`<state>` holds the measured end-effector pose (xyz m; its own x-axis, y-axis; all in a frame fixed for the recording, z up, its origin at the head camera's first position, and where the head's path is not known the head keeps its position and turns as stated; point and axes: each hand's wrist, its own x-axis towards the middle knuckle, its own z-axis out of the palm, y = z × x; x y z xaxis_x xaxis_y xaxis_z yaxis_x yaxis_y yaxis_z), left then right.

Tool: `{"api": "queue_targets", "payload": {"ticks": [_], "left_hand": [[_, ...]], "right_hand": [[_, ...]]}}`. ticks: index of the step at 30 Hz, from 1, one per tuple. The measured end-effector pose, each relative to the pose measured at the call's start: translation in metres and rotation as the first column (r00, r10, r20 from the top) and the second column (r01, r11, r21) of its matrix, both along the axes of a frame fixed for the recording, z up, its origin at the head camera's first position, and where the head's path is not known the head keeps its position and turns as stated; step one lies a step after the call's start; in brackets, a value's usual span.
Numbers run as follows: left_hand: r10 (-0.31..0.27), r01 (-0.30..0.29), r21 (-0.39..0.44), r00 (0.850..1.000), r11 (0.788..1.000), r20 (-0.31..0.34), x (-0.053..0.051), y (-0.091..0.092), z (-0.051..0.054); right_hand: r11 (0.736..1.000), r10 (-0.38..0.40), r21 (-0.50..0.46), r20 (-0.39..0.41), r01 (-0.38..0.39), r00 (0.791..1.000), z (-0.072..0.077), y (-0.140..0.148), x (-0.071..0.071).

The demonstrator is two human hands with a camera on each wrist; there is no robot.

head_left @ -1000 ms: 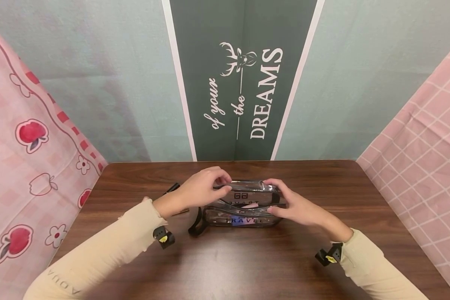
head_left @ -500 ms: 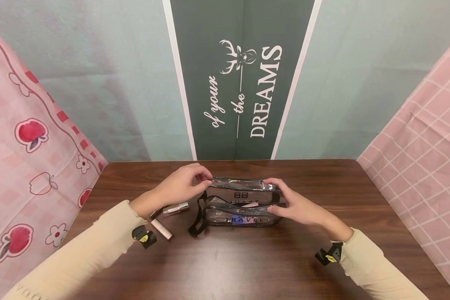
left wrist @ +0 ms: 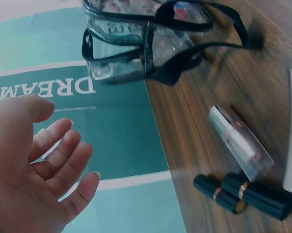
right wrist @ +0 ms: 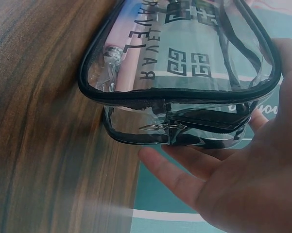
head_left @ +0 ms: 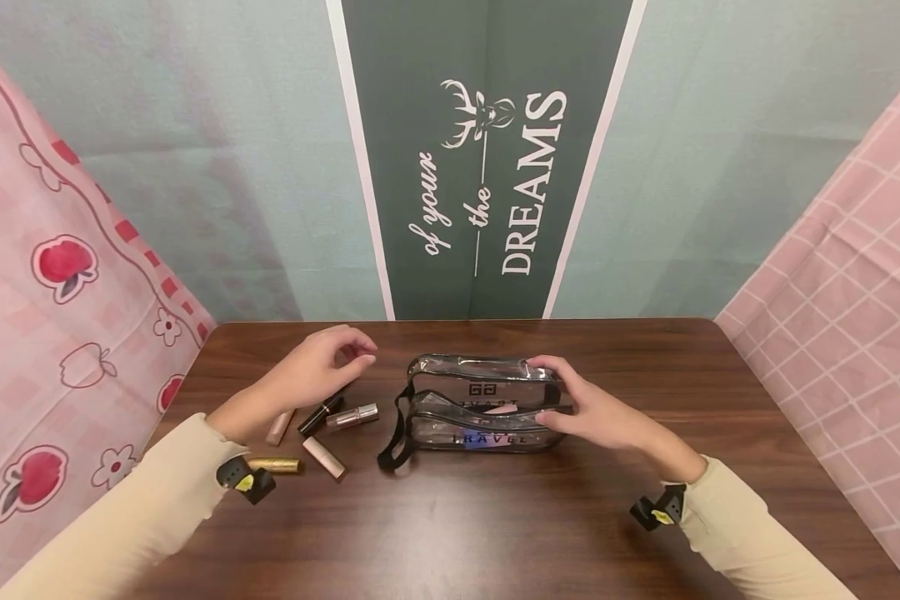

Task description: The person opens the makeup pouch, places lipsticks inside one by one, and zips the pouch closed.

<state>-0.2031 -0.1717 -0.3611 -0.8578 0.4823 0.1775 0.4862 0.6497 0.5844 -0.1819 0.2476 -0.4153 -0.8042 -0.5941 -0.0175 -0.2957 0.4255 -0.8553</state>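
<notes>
A clear toiletry bag (head_left: 435,429) with black trim and TRAVEL lettering stands on the table, its top zip undone. At its right end, my right hand (head_left: 596,408) grips it between thumb and fingers. Through the clear side, a pink-and-blue item (right wrist: 117,43) shows inside. My left hand (head_left: 318,367) hovers to the left of the bag, fingers loosely curled and holding nothing. Below it lie a lip gloss tube (head_left: 352,417) with a silver end, black lipstick tubes (head_left: 320,414) with gold bands, a pale pink tube (head_left: 323,457) and a gold tube (head_left: 275,465).
A black strap loop (head_left: 393,454) sticks out from the bag's left end onto the wooden table (head_left: 450,533). Another pinkish tube (head_left: 279,427) lies partly under my left wrist. Fabric curtains (head_left: 285,167) hang behind the table and on both sides.
My left hand has moved left, off the bag's top left corner, uncovering the cosmetics tubes. My right hand and the bag have stayed in place.
</notes>
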Motion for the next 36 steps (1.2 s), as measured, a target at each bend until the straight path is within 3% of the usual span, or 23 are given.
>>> {"api": "queue_targets", "payload": {"ticks": [16,20,24,28,33,36], "left_hand": [[0.037,-0.032,-0.062,0.996,0.998,0.079,0.009,-0.041,-0.008],[0.079,-0.071,-0.105,0.995,0.992,0.069,0.012,-0.050,-0.012],[0.124,-0.103,-0.188,0.987,0.977,0.101,0.010,-0.061,-0.013],[0.165,-0.104,-0.278,0.965,0.955,0.206,0.010,-0.072,-0.013],[0.220,-0.073,-0.366,0.899,0.928,0.378,0.017,-0.083,-0.016],[0.247,-0.076,-0.391,0.879,0.917,0.409,0.020,-0.087,-0.020]], "right_hand": [[1.000,0.006,-0.005,-0.012,-0.006,1.000,0.000,-0.001,-0.002],[1.000,0.003,0.008,-0.021,-0.003,1.000,0.000,-0.001,-0.003],[1.000,0.000,0.016,-0.027,0.001,1.000,0.001,0.000,-0.003],[1.000,0.002,0.022,-0.021,-0.001,1.000,0.003,0.000,-0.002],[1.000,0.003,0.016,-0.024,-0.003,1.000,0.002,0.000,-0.003],[1.000,0.003,0.013,-0.028,-0.002,1.000,0.002,0.001,-0.003]]}}
